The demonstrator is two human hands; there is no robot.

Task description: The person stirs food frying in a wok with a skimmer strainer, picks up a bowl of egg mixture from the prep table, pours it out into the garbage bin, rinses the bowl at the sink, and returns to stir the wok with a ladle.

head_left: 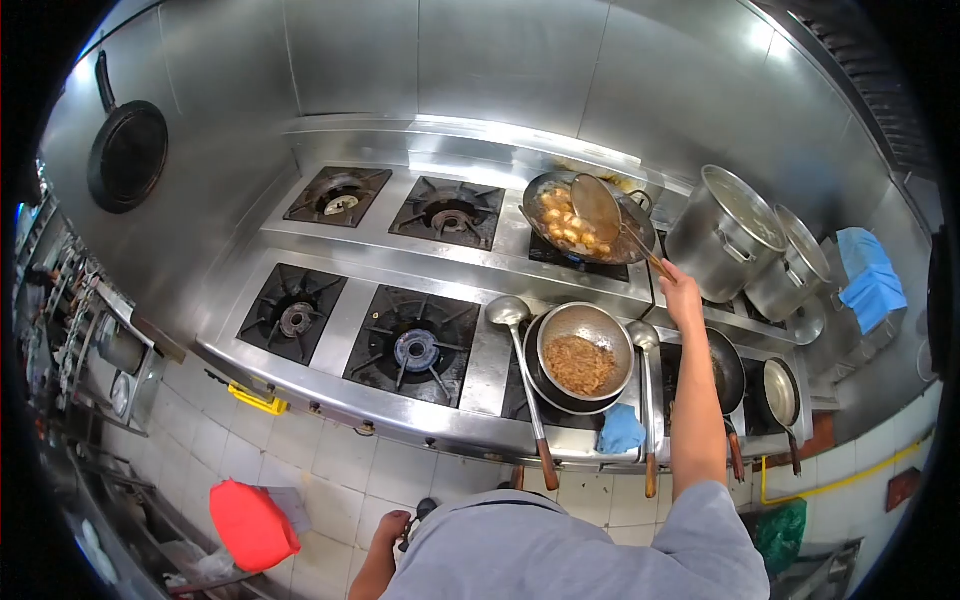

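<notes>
My right hand [681,292] is closed around the handle of a round mesh skimmer [597,208]. The skimmer's head is tilted over a wok [640,235] on the back burner. Golden-brown pieces of food [562,222] lie in oil in that wok, left of and below the mesh. Beneath my right arm, on the front row, a metal colander [590,318] holding brown cooked shreds [580,366] rests in a dark pan. Down by my left side, my left hand [393,525] has curled fingers; what they hold, if anything, is too small to make out.
Long-handled ladles [508,312] [645,338] flank the colander, with a blue cloth [621,430] between. Two tall pots [715,240] [790,265] stand back right. More pans [725,375] [780,392] sit front right. Several bare burners [415,350] fill the left. A frying pan [128,155] hangs on the wall.
</notes>
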